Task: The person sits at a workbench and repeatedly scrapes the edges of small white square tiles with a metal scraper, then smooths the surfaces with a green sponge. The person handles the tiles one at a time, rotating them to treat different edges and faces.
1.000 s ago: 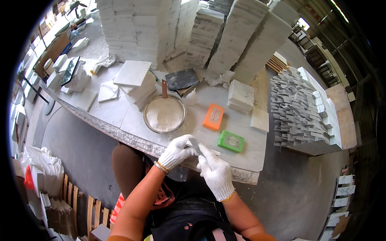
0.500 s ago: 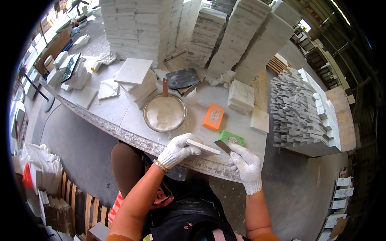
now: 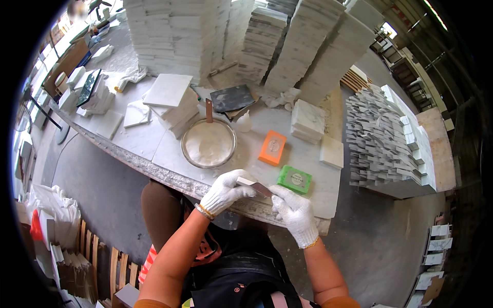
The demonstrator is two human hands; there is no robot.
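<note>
Tile piece [image 3: 252, 186], small, thin and stiff, likely brittle and chippable, is held at lower centre above the tabletop [image 3: 154, 141] edge, pinched at its ends by both gloved hands: left hand [image 3: 224, 191], right hand [image 3: 292, 213].

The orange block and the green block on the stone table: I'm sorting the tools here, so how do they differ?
The orange block lies farther from the person, near the round metal pan; the green block sits by the table's near edge, just beyond the gloved right hand. The orange block looks longer and narrower, the green block squatter. Both lie flat, untouched, each with a pale patch on top.
</note>
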